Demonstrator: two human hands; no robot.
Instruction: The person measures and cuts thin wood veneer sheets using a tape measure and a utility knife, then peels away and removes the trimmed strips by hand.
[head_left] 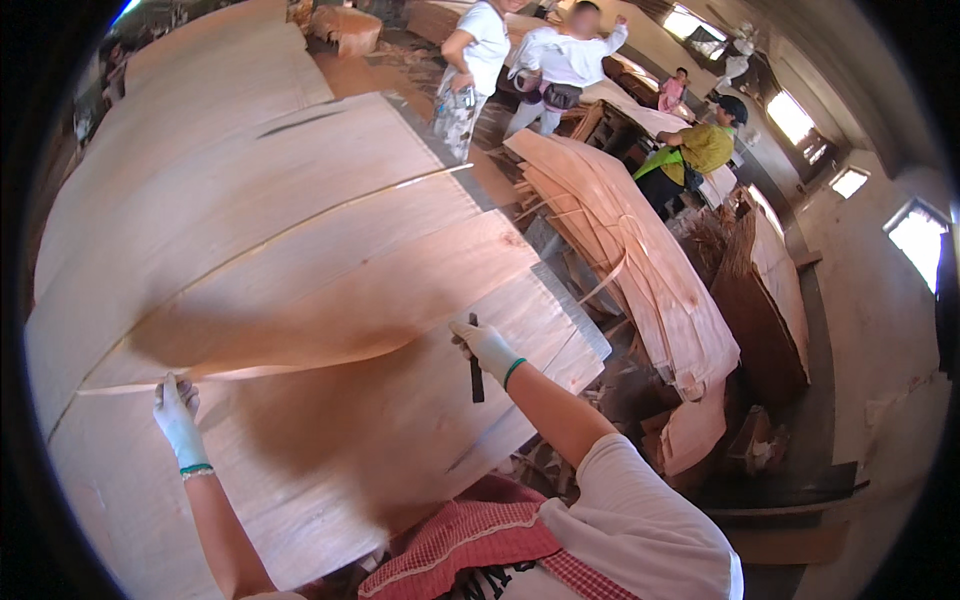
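Observation:
My left hand (179,418), in a white glove with a green cuff, pinches the near edge of a thin wood veneer sheet (370,295). That edge is raised in a shallow wave and casts a shadow on the pale sheet (330,450) beneath. Closed around a dark, narrow flat blade (477,383), my gloved right hand (488,350) hovers by the right part of the same edge; I cannot tell whether its fingertips touch the veneer. A long narrow strip or seam (290,232) crosses the sheets farther back.
A tall pile of loose veneer sheets (640,250) stands to the right, with another stack (765,290) beyond. Wood scraps litter the floor between. Two people in white tops (565,60) stand behind the table; a person in a yellow top (705,145) works farther right.

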